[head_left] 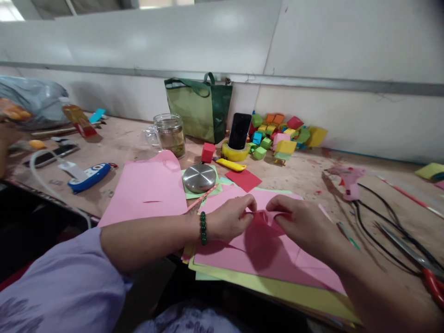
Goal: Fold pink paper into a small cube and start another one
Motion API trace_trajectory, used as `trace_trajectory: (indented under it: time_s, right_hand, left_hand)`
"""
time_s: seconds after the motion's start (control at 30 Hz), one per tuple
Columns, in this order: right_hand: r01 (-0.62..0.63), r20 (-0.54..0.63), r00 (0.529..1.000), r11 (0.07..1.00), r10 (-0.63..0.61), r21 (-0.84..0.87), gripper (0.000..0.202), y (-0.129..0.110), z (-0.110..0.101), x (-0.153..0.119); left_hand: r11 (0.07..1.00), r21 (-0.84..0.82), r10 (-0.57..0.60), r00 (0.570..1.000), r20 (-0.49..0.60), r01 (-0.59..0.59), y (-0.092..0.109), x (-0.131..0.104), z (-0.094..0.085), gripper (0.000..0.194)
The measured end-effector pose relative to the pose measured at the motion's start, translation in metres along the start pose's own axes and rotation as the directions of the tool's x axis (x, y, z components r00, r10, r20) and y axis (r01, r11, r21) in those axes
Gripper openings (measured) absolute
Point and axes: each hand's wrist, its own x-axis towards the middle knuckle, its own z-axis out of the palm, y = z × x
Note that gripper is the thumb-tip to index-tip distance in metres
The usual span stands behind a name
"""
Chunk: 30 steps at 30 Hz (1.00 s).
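Pinched nearly closed, my left hand and right hand hold folded pink paper, best gripped by edges (probably light, crease-prone).

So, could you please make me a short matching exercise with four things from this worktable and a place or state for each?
Things:
1. folded pink paper
2. mug
3. round metal disc
4. glue gun

Places or states:
A. see-through
B. to the right of the coloured cubes
C. held by the left hand and the right hand
D. on a pale green sheet

Right pairs: 1-C, 2-A, 3-D, 4-B.
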Motion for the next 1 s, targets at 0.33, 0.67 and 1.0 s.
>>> trace_trajectory:
  time_s: [0.33, 0.67, 1.0]
  right_hand:
    - [0.097, 0.05, 0.993, 0.981, -0.107, 0.169, 0.022, -0.007, 0.008, -0.009]
    - [0.212, -0.175, 0.96, 0.976, -0.217, -0.045, 0.037, -0.003, 0.022, -0.008]
    - [0.383, -0.218, 0.903, 0.924, -0.371, 0.017, 0.043, -0.003, 0.024, -0.003]
  left_hand:
    - [0.998, 0.018, -0.054, 0.998, 0.011, 0.054, -0.005, 0.002, 0.003, 0.017]
    - [0.966, -0.246, -0.046, 0.992, 0.12, 0.075, -0.003, 0.003, 0.0, 0.041]
    - [0.929, -0.298, -0.095, 0.922, 0.375, 0.217, -0.004, 0.013, -0.016, 0.025]
